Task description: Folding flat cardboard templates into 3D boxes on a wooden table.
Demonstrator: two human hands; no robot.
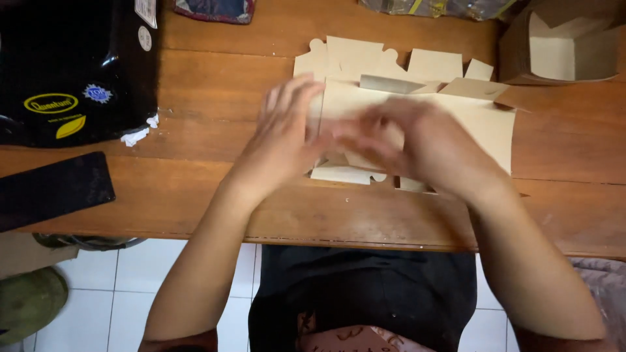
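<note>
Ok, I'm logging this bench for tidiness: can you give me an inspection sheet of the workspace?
Surface: wooden table, plank seams visible.
Job's things: flat tan card blank with tabs and flaps, lying on the table.
Clutter: black glossy bag at left; black flat slab near the front edge; folded card box at right; clear wrapping at the back.
Hands: left hand and right hand both press on the blank; right is motion-blurred.
Cables: nothing seen.
Surroundings: white tiled floor below; green object at lower left.
</note>
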